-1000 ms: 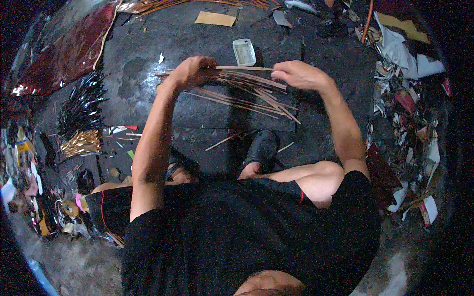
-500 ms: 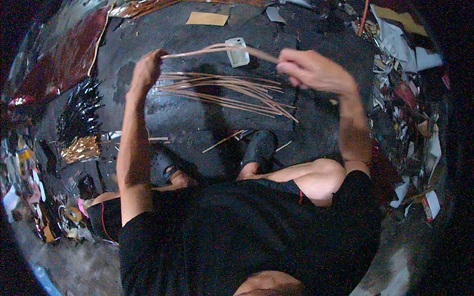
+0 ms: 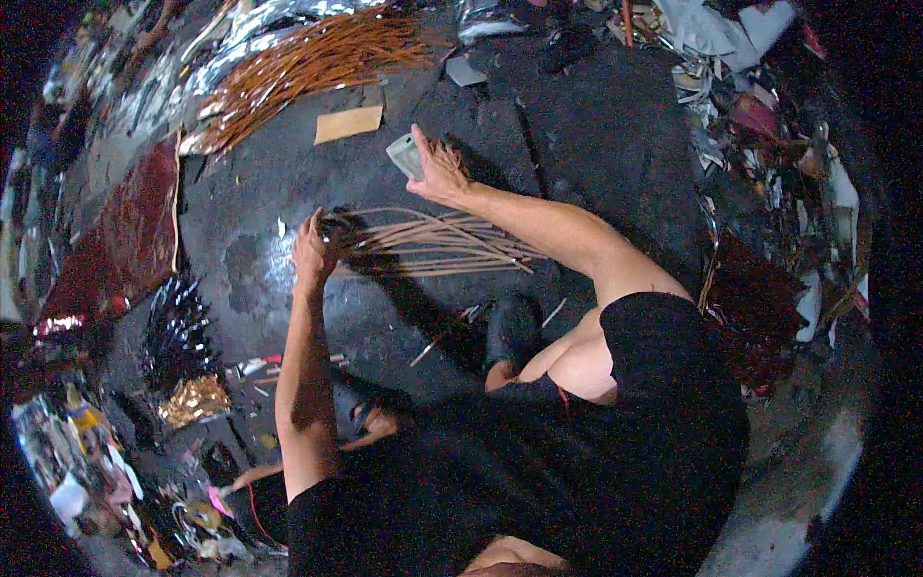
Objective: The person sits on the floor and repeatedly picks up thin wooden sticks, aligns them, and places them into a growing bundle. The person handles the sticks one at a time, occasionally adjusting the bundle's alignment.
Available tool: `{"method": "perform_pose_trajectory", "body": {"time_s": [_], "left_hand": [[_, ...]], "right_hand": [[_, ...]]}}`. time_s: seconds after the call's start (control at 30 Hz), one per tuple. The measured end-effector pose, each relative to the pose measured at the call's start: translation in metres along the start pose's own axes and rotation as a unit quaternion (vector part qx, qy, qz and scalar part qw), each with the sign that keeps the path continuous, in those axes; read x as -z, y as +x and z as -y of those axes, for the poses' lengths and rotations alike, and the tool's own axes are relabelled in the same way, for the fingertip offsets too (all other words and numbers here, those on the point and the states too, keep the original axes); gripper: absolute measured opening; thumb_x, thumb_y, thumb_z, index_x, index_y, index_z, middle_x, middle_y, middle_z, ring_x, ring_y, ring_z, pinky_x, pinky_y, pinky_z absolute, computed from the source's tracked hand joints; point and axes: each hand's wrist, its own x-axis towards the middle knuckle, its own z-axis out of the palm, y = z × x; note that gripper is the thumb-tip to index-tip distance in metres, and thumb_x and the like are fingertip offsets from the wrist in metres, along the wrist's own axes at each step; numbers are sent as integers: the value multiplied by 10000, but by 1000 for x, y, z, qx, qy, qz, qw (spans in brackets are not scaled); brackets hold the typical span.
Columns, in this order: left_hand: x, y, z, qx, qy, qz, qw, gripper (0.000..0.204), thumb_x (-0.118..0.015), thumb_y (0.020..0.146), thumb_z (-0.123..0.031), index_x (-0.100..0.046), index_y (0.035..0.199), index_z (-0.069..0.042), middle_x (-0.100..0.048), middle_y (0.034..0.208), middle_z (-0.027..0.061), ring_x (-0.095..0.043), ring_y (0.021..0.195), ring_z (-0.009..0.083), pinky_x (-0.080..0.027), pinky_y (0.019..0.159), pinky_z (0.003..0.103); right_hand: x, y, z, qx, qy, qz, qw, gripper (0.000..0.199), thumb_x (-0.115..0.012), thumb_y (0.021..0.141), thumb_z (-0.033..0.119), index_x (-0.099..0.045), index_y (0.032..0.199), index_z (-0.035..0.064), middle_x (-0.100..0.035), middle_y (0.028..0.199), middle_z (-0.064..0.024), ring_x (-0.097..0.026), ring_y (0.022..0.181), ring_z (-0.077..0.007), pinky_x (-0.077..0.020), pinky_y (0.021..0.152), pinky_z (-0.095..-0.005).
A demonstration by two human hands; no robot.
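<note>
Far left, a dark red sheet point(image 3: 120, 250) lies flat along the edge of the dark ground, presumably set aside to keep the middle free. Next to it, a black bristly bundle point(image 3: 178, 327) sits just above a crumpled gold piece point(image 3: 195, 401); reason for the pairing not evident. At the top, a heap of orange-brown strips point(image 3: 308, 72) lies roughly aligned, which likely limits tangling. Left hand point(image 3: 315, 252): at the left ends of the thin tan strips, fingers curled in; cannot tell whether they grip any, since the hand covers the contact. Its place there would suit steadying those ends. A tan card point(image 3: 348, 125) lies flat beyond. Small pale box point(image 3: 404, 157): within the right hand point(image 3: 442, 173), fingers and thumb closed about its right side, apparently because that side faces the reaching arm. Whether the box is clear of the ground cannot be judged. The thin tan strips point(image 3: 437, 231) rest on the ground between left hand and right forearm, fanned toward the right, within easy reach of both arms. A dark shoe point(image 3: 512, 327) stands just nearer the body. Far right, mixed scraps point(image 3: 755, 120) are heaped, well apart from the strips.
</note>
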Motion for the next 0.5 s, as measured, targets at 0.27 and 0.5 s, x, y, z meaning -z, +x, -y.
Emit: {"method": "perform_pose_trajectory", "body": {"time_s": [0.27,0.5], "left_hand": [[-16,68,-5,144,110,106,978,1011,-643,723,-619,-191,1445,-74,-257,1387,346,-320,1277,460,-287,1031,549],[-27,71,-12,130,162,139,968,1091,-703,691,-581,-132,1436,-25,-206,1368,410,-322,1243,504,-368,975,524]], "right_hand": [[76,83,-77,-226,50,-125,965,968,-693,669,339,-155,1416,40,-559,1129,-284,-568,972,-449,-452,879,-485],[95,127,-193,-292,-57,-191,935,971,-732,693,429,-173,1417,105,-520,1191,-268,-528,1072,-425,-441,904,-469]]}}
